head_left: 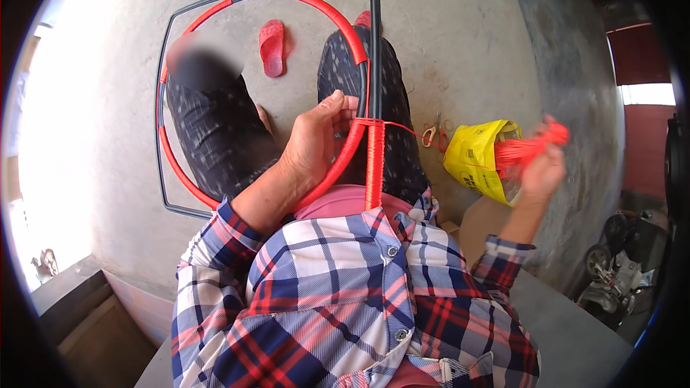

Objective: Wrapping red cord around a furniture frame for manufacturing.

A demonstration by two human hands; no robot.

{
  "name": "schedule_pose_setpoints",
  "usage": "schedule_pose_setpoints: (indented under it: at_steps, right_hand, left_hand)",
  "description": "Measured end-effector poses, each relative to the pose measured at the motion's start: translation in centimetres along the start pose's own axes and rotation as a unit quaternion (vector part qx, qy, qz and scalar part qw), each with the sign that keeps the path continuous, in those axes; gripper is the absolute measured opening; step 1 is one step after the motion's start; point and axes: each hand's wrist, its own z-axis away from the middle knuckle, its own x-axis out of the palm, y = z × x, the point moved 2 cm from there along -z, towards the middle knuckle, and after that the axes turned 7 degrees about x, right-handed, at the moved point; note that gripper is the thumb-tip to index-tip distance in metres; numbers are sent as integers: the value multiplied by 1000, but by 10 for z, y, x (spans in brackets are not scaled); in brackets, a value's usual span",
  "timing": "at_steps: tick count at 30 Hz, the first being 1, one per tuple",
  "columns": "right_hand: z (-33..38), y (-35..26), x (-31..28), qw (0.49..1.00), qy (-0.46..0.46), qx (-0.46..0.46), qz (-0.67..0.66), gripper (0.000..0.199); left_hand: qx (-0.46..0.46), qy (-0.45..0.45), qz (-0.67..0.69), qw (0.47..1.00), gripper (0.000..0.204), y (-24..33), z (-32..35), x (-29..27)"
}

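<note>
A dark metal frame [374,43] with a red-wrapped hoop [327,11] inside it rests across my lap. My left hand [316,136] grips the hoop and the frame's right bar where red cord [374,165] is wound tightly around them. A taut strand of red cord [402,128] runs from that winding out to the right. My right hand [543,169], blurred, is raised at the right and holds a bundle of red cord [528,145].
A yellow plastic bag [478,162] lies on the concrete floor beside my right hand, with small scissors [433,133] next to it. One red sandal [272,47] lies on the floor between my knees. A wheeled machine [618,266] stands at the right edge.
</note>
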Motion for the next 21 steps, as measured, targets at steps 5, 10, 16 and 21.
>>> schedule_pose_setpoints:
  at_steps: [5, 10, 16, 21]
  right_hand:
    - [45, 94, 141, 739, -425, 47, 520, 40]
    - [35, 126, 172, 889, -301, 88, 333, 71]
    - [15, 112, 177, 930, -249, 47, 268, 67]
    - [35, 112, 216, 722, -350, -288, 523, 49]
  left_hand:
    - [50, -25, -35, 998, 37, 6, 8, 10]
    - [3, -6, -25, 1000, 24, -1, 8, 18]
    - [126, 78, -41, 988, 19, 3, 8, 0]
    - [388, -110, -163, 901, 26, 5, 18, 10]
